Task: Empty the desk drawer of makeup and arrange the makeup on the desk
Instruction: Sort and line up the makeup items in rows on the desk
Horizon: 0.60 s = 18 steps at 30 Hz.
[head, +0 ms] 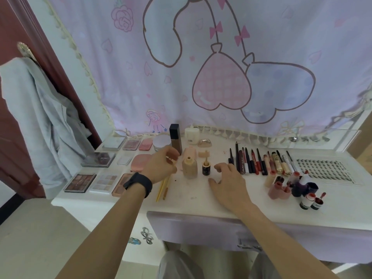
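Observation:
The white desk (193, 198) is covered with makeup. At its middle stand a beige uncapped bottle (189, 167) and a small dark bottle (205, 168) with a wand in it, with a pink bottle (190, 152) behind them. My left hand (161, 165), a black band on its wrist, hovers just left of the beige bottle with curled fingers; whether they pinch something small I cannot tell. My right hand (228, 182) lies spread and relaxed on the desk, right of the dark bottle, holding nothing. The lilac drawer front (201, 228) below looks pushed in.
Several eyeshadow palettes (80, 182) and compacts fill the desk's left. A row of pencils and lip tubes (257, 163), a lash tray (324, 170) and small red bottles (306, 200) lie on the right. Two yellow pencils (163, 187) lie near my left wrist. A tall dark bottle (175, 138) stands at the back.

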{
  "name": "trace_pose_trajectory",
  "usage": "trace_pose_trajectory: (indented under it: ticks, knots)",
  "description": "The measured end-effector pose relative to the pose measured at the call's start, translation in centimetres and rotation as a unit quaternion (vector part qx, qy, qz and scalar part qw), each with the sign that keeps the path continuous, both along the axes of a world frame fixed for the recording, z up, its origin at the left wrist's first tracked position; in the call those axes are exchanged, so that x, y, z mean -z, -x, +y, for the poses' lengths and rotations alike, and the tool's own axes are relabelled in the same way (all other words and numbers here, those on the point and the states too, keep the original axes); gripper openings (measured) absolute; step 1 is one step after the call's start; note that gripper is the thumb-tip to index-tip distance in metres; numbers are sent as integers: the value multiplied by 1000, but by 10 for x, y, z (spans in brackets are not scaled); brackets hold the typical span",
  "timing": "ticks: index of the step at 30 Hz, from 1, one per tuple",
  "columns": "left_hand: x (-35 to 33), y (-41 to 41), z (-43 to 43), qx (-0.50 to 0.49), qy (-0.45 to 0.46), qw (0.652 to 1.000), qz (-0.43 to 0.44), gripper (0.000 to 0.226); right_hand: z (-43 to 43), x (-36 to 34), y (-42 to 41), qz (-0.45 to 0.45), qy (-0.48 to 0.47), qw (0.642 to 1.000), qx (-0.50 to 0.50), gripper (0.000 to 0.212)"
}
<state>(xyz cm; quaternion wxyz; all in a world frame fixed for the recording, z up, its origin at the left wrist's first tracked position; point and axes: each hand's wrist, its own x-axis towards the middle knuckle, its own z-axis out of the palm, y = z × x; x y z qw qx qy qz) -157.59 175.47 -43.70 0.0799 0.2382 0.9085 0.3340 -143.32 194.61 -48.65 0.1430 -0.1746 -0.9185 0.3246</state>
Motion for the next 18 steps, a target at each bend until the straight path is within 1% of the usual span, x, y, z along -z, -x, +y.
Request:
trace_pose_trajectory:
  ticks: [2,4,6,8,11,12,15,18]
  knots:
    - [-3,8,-7,-56,-15,998,32,36,-6,7,-15,40,-47,998,-8,40]
    - [-4,17,-9,-101,-63,993,27,40,-10,15,-29,60,-107,992,-24,36]
    - [-6,25,-5,-130,-96,987,20,45,-12,21,-37,65,-144,987,-35,32]
    - [-9,31,6,-143,-100,985,16,53,-11,25,-42,70,-151,985,-43,32]
    - [-10,38,26,-150,-103,983,13,74,-11,25,-43,86,-143,985,-38,34]
    - [-11,39,32,-150,-106,983,9,77,-12,25,-43,89,-142,985,-35,34]
    - [-13,41,48,-150,-100,984,-6,75,-13,25,-44,88,-141,986,-27,32]
    - [-14,42,59,-175,-81,981,7,62,-12,24,-46,81,-142,986,-25,31]
